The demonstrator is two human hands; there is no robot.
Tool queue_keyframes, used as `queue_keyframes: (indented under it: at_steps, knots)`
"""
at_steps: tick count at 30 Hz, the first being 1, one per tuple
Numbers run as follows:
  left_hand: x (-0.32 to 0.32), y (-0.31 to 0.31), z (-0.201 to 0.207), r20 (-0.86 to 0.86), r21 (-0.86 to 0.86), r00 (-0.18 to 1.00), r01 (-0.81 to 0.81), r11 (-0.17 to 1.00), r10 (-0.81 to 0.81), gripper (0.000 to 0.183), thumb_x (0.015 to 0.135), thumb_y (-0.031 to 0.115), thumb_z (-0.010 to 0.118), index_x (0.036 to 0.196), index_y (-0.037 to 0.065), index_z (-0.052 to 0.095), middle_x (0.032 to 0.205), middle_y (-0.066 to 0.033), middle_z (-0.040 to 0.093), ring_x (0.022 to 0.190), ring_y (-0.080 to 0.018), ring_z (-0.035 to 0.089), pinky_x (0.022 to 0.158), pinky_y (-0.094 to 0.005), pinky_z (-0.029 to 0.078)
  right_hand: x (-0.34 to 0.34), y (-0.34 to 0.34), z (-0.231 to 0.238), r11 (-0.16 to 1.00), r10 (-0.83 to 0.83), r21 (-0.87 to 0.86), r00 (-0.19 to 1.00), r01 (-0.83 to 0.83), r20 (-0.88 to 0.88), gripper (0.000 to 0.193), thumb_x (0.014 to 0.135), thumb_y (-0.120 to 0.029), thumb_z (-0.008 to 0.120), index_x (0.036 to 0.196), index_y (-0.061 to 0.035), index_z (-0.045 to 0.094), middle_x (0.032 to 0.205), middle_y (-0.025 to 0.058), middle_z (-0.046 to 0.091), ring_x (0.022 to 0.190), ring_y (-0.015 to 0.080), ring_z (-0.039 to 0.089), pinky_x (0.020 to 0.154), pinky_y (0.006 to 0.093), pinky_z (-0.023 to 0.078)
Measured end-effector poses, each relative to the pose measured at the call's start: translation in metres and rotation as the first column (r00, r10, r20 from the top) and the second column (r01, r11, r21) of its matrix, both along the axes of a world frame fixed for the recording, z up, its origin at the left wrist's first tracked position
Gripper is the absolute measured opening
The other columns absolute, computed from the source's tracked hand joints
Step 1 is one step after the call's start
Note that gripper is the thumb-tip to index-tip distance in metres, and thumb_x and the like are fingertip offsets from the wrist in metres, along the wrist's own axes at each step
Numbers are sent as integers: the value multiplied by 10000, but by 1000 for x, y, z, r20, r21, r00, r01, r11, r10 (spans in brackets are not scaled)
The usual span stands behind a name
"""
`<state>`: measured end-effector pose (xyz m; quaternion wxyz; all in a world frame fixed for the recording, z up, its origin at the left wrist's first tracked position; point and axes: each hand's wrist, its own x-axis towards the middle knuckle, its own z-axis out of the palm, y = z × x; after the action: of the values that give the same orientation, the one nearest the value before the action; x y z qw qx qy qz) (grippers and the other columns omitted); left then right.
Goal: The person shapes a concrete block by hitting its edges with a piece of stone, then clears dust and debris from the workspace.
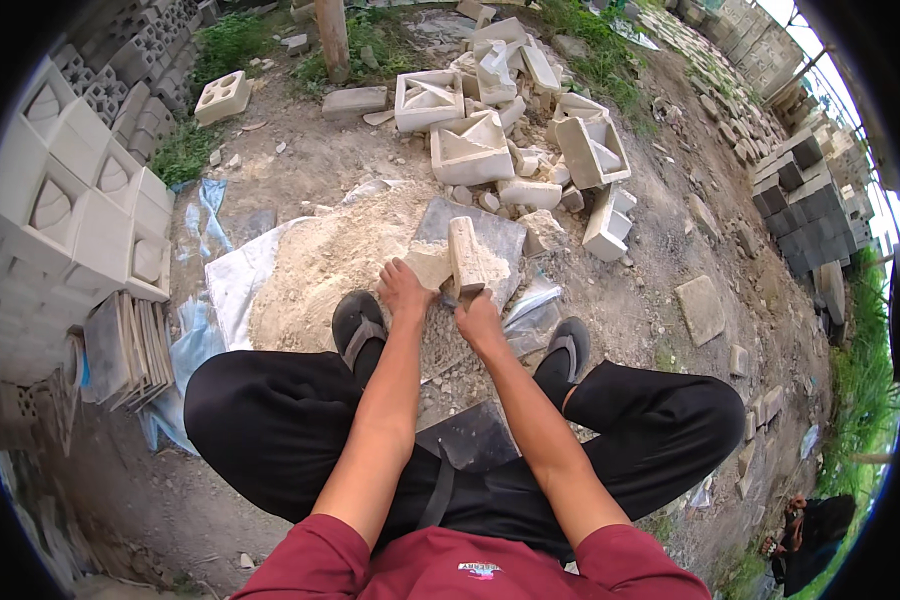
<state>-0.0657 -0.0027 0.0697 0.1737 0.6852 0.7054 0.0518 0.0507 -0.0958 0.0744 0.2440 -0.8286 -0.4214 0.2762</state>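
Observation:
My right hand (479, 318) is closed at the near end of a dusty, oblong block (464, 255) that looks like a mallet head; the grip itself is mostly hidden. Beside it, my left hand (404, 287) rests its fingers on a pale broken chunk (429, 264). Both lie over a grey slab (510, 232) dusted with crumbs. To the left of the slab spreads a heap of pale crushed grit (320, 255) on a white sheet (240, 270). My feet flank the slab on either side.
Broken hollow blocks (470, 150) are piled beyond the slab. Stacked pale blocks (95, 200) and leaning thin boards (130, 350) stand at left. Dark grey blocks (800, 205) are stacked at right. A flat stone (700, 310) lies on the ground. A wooden post (332, 40) rises at the back.

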Motion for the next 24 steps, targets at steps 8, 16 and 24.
queue_keyframes:
  at_steps: [8,16,24]
  knots:
    - [-10,1,-10,5,51,1000,10,999,-10,985,566,419,888,1306,-10,400,1295,-138,460,1238,-311,431,1014,-442,393,17,25,18,994,8,113,1000,-7,-9,555,822,-298,623,1104,152,462,928,374,624,945,513,611,824,508,504]
    - [8,4,-3,52,16,999,0,1000,-1,1103,543,475,888,1353,-28,335,1337,-151,425,1285,-330,378,1044,-477,355,32,10,-12,997,68,-34,997,-66,43,588,803,-316,640,1132,142,474,989,369,620,953,514,610,845,499,507]
    - [6,-4,-25,-32,45,995,-91,995,92,1205,561,575,838,1444,-9,261,1436,-140,351,1370,-309,301,1113,-589,212,33,19,20,982,-104,157,994,108,-35,516,766,-323,661,978,143,601,956,368,630,961,489,621,844,491,501]
